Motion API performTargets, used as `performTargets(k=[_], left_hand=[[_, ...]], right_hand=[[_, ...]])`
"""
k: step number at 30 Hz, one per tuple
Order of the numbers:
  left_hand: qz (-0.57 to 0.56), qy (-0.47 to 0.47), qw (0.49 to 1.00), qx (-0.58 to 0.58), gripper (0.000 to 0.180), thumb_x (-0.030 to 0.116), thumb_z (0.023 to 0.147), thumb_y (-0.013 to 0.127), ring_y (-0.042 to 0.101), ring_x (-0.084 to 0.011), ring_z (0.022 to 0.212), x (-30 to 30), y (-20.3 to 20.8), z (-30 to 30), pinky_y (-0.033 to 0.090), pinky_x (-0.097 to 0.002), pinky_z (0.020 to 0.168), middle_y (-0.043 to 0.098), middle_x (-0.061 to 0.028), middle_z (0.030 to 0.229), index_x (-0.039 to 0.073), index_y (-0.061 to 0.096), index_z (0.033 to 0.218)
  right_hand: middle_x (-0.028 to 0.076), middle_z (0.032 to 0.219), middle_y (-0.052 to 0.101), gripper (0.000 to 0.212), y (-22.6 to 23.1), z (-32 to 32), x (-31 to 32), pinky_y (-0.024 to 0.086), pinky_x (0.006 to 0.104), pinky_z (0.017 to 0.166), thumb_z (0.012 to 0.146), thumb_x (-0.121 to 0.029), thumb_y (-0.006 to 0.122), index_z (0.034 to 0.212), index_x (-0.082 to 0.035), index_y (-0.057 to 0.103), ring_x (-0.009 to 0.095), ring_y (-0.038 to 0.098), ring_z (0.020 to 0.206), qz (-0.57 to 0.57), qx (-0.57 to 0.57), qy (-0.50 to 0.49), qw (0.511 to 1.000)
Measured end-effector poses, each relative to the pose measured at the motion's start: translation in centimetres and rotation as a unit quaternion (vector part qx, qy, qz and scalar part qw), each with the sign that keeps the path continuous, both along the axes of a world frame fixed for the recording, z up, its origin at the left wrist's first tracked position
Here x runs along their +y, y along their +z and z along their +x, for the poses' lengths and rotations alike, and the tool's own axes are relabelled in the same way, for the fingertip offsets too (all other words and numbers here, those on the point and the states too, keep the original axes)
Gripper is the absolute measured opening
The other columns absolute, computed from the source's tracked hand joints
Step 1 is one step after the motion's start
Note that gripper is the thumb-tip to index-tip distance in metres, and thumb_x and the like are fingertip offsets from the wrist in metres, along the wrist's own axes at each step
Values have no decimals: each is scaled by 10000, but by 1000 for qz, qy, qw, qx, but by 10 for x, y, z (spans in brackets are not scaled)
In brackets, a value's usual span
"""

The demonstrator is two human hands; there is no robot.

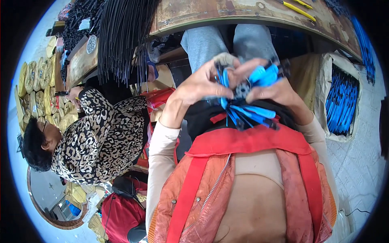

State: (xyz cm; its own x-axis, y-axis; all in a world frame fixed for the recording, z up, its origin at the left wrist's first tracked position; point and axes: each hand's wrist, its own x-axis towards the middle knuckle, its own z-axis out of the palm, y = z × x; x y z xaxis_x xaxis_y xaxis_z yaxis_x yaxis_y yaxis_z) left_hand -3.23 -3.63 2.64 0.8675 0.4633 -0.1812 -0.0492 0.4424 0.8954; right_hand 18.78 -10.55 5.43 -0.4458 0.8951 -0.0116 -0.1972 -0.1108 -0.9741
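In front of my waist, both hands are closed around a cluster of blue strips [253,111] with black ends, which fan out in several directions. A round black hub with holes [242,90] sits in the middle of the cluster. My left hand [204,83] grips the cluster from the left, with strips between its fingers and thumb. From the right, my right hand [272,92] presses its thumb beside the hub; its fingers and the strips near them are smeared by motion. The kind of assembly is not plain.
A worn wooden bench [227,10] spans the far side, with yellow-handled pliers [300,11] on it. Long black rods [125,36] hang over its left edge. At right stands a sack-lined box of blue strips [342,99]. A co-worker in a leopard-print top [97,137] sits left.
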Motion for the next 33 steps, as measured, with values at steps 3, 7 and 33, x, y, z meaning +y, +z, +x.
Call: performTargets(k=[3,7,33], left_hand=[[-138,240,960,-50,500,43,818,722,604,-135,913,-2,-7,7,496,-276,807,626,-45,1027,43,497,1265],[69,456,887,37,427,93,857,695,577,-162,1050,-5,-36,-8,439,-318,945,620,-85,1119,17,531,1244],[213,385,880,181,335,128,735,808,626,-202,781,-46,8,49,497,-330,702,629,-106,852,28,601,978]], right_hand=[[90,1098,638,455,-27,-6,18,453,307,935,760,-87,736,1173,10,570,170,602,1042,-52,73,-113,990],[67,1103,639,351,-54,-4,21,491,282,872,847,-57,693,1172,-15,566,135,615,969,-89,64,-285,952],[152,1239,542,615,-37,-25,-21,438,352,970,982,-408,471,1409,11,334,224,531,1163,37,119,-287,950]])
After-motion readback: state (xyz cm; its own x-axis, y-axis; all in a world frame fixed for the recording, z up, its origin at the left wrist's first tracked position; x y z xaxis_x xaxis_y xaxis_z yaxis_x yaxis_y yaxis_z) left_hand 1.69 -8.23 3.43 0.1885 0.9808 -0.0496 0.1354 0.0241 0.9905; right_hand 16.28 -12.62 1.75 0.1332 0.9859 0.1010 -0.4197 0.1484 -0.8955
